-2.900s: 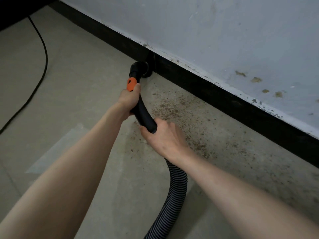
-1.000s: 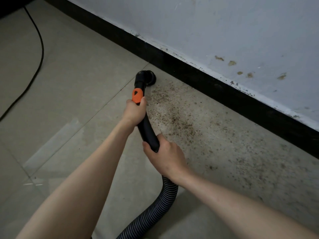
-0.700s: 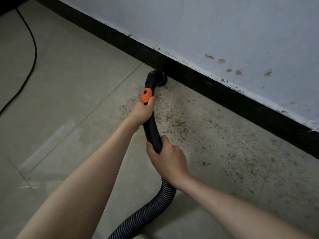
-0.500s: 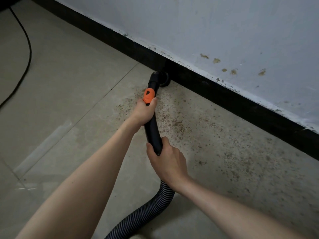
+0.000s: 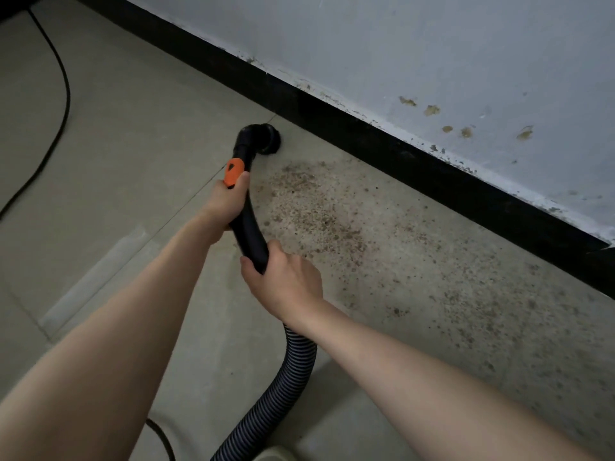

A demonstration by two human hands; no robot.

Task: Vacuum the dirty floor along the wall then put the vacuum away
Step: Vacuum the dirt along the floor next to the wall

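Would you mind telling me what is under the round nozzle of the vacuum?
The nozzle faces down on the tiled floor, near the black skirting. The floor around it looks fairly clean; the brown dirt lies to its right. What is beneath the nozzle is covered.

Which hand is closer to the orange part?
The left hand. It holds the black vacuum tube right beside the orange part, while the right hand holds lower down, near the ribbed hose.

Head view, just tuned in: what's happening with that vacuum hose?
A person is vacuuming along the wall. The left hand grips the black wand just below its orange collar; the right hand grips it where the ribbed hose joins. The nozzle sits on the floor near the baseboard. Brown grit remains to its right.
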